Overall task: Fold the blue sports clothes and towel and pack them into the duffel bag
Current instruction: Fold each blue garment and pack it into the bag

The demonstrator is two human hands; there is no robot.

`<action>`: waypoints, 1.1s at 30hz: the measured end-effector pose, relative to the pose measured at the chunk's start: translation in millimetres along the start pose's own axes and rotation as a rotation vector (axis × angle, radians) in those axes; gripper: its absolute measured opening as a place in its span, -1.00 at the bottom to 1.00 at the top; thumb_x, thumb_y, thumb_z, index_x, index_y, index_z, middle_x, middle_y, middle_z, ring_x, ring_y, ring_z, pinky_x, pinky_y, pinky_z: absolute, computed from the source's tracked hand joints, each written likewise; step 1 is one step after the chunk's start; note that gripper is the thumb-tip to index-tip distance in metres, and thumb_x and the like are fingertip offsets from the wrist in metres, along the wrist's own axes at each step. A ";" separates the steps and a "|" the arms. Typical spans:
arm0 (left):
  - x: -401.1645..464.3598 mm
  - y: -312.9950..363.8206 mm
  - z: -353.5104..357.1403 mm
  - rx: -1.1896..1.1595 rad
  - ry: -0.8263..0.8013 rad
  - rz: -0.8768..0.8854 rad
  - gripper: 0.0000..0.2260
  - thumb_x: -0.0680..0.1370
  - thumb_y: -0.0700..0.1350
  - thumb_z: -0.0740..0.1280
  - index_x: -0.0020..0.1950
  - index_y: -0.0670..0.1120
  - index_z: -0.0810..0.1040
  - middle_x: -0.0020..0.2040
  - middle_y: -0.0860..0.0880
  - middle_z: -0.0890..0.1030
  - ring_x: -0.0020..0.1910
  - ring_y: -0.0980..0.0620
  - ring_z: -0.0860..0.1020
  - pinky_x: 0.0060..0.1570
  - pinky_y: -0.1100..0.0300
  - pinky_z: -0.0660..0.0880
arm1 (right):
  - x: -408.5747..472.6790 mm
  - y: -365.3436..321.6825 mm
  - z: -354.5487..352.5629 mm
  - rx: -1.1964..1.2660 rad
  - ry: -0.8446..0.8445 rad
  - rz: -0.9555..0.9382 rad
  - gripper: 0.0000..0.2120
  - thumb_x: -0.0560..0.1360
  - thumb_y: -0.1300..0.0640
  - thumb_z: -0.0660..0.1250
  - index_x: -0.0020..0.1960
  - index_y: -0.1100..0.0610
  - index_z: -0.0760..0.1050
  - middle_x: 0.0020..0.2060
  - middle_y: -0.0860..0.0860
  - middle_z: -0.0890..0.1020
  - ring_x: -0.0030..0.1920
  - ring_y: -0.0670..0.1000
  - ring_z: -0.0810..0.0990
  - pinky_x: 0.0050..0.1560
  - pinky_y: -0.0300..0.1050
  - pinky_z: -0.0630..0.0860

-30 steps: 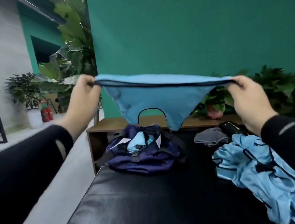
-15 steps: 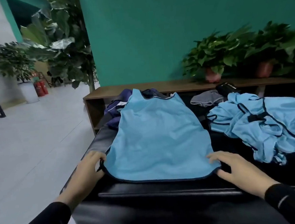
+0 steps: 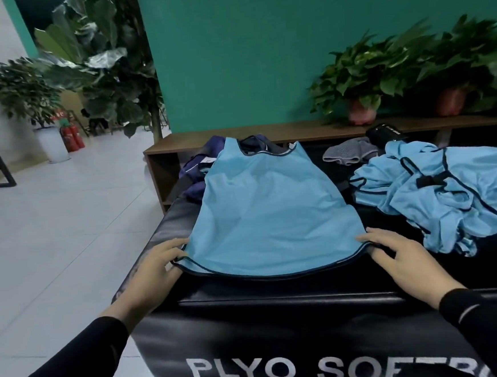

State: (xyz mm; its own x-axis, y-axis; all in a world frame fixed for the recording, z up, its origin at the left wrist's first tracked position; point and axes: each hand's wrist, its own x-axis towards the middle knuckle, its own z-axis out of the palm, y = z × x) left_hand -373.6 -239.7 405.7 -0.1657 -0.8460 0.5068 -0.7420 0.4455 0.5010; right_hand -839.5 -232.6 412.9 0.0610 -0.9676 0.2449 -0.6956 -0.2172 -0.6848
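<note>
**Blue vest laid flat on the black box, a hand at each bottom corner**

At the far left, on the tiled floor, a potted plant (image 3: 23, 96) stands in a white pot with two red fire extinguishers (image 3: 71, 138) just beside it, and a taller large-leaved plant (image 3: 103, 63) rises against the green wall.

The left hand (image 3: 152, 270) lies on the top of the black padded box (image 3: 251, 313), fingers fairly straight and spread, their tips touching the lower left corner of the blue sleeveless vest (image 3: 270, 216). Whether they pinch the dark-edged hem cannot be told. The box front carries white letters reading "PLYO SOFT", cut off at the edge.

The vest is spread flat on the box top, hem toward the person, neck opening away. Its upper part lies over the dark navy duffel bag (image 3: 198, 171), which shows at the vest's left shoulder and through the neckline, at the far end of the box in front of a low wooden bench (image 3: 311, 131).

The right hand (image 3: 407, 259) rests open, fingers extended, touching the vest's lower right corner.

Further right, a grey folded cloth (image 3: 348, 152) and a black object (image 3: 384, 133) lie near the bench, and a crumpled heap of blue sports clothes (image 3: 449, 190) with dark trim sits apart from the vest. Two leafy potted plants (image 3: 360, 75) stand on the bench.
</note>
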 end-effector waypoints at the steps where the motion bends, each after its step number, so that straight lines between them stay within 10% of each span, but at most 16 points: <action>1: -2.9 8.9 -3.9 -0.070 -0.005 -0.030 -0.71 0.52 -0.33 0.37 -0.05 0.08 0.68 0.24 0.30 0.60 0.30 0.31 0.49 0.33 0.28 0.39 | -3.7 -3.6 -2.9 0.057 -0.003 0.013 -0.70 0.62 0.14 0.31 0.20 -0.23 0.61 0.39 -0.24 0.47 0.41 -0.23 0.36 0.36 -0.25 0.23; 5: -9.6 50.6 -24.7 -0.325 0.159 -0.220 -0.68 0.61 -0.27 0.32 -0.08 0.14 0.70 -0.01 0.22 0.70 0.10 0.28 0.60 0.17 0.35 0.45 | -17.8 -28.8 -20.6 0.245 0.074 0.063 -0.64 0.63 0.25 0.22 -0.12 -0.13 0.65 0.03 0.08 0.72 -0.19 0.00 0.61 -0.21 -0.34 0.43; 8: -8.0 75.9 -36.2 -0.543 0.242 -0.322 -0.76 0.62 -0.17 0.31 -0.14 0.08 0.69 -0.17 0.10 0.70 -0.13 0.10 0.60 -0.01 0.17 0.52 | -24.8 -51.1 -34.2 0.334 0.145 0.068 -0.72 0.64 0.21 0.24 -0.07 -0.02 0.68 -0.12 -0.19 0.73 -0.08 -0.22 0.65 -0.02 -0.32 0.47; 11: -3.4 90.2 -36.5 -0.683 0.180 -0.462 -0.85 0.61 -0.05 0.35 0.02 -0.06 0.69 -0.01 -0.07 0.74 0.00 -0.06 0.67 0.10 -0.01 0.54 | -16.7 -55.8 -38.0 0.317 0.144 0.135 -0.80 0.63 0.14 0.29 -0.04 0.07 0.69 -0.13 -0.09 0.75 -0.02 -0.03 0.69 0.08 0.01 0.55; 19: 27.3 82.6 -19.2 -0.501 0.193 -0.600 -0.81 0.66 -0.06 0.28 -0.02 -0.01 0.67 -0.13 0.02 0.74 -0.11 -0.02 0.70 -0.05 0.02 0.59 | 29.8 -44.0 -41.1 0.095 0.151 0.199 -0.72 0.58 0.11 0.33 -0.27 0.20 0.48 -0.51 -0.06 0.45 -0.46 -0.05 0.37 -0.32 -0.08 0.28; 23: 88.4 74.9 -12.9 -0.409 0.207 -0.575 -0.82 0.66 -0.07 0.27 -0.03 -0.05 0.64 -0.22 0.06 0.72 -0.24 0.10 0.65 -0.27 0.26 0.53 | 94.4 -48.7 -41.9 0.000 0.153 0.205 -0.66 0.56 0.11 0.32 -0.26 0.33 0.37 -0.44 0.05 0.37 -0.40 0.02 0.33 -0.35 -0.08 0.21; 29: 225.7 16.9 -9.4 -0.002 0.174 -0.552 -0.80 0.62 -0.05 0.29 -0.10 -0.15 0.56 -0.07 -0.17 0.62 -0.15 -0.17 0.55 -0.10 0.04 0.53 | 237.5 -55.4 -44.2 -0.244 0.079 0.296 -0.74 0.59 0.08 0.33 -0.05 0.31 0.56 -0.10 0.24 0.65 -0.16 0.17 0.59 -0.10 -0.01 0.56; 33: 256.7 36.8 16.3 0.203 0.291 -0.362 -0.67 0.61 -0.05 0.19 0.37 -0.03 0.45 0.23 -0.15 0.57 0.16 -0.22 0.55 0.19 -0.16 0.50 | 254.0 -75.0 -14.2 -0.552 0.142 0.125 -0.61 0.58 0.01 0.37 0.29 0.24 0.52 0.18 0.23 0.63 0.16 0.27 0.59 0.11 0.06 0.55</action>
State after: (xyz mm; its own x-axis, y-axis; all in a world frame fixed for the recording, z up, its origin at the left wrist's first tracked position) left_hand -454.0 -445.3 542.8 0.2917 -0.8061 0.5148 -0.8345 0.0485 0.5489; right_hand -782.0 -460.2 536.2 -0.1160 -0.9466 0.3008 -0.9638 0.0340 -0.2646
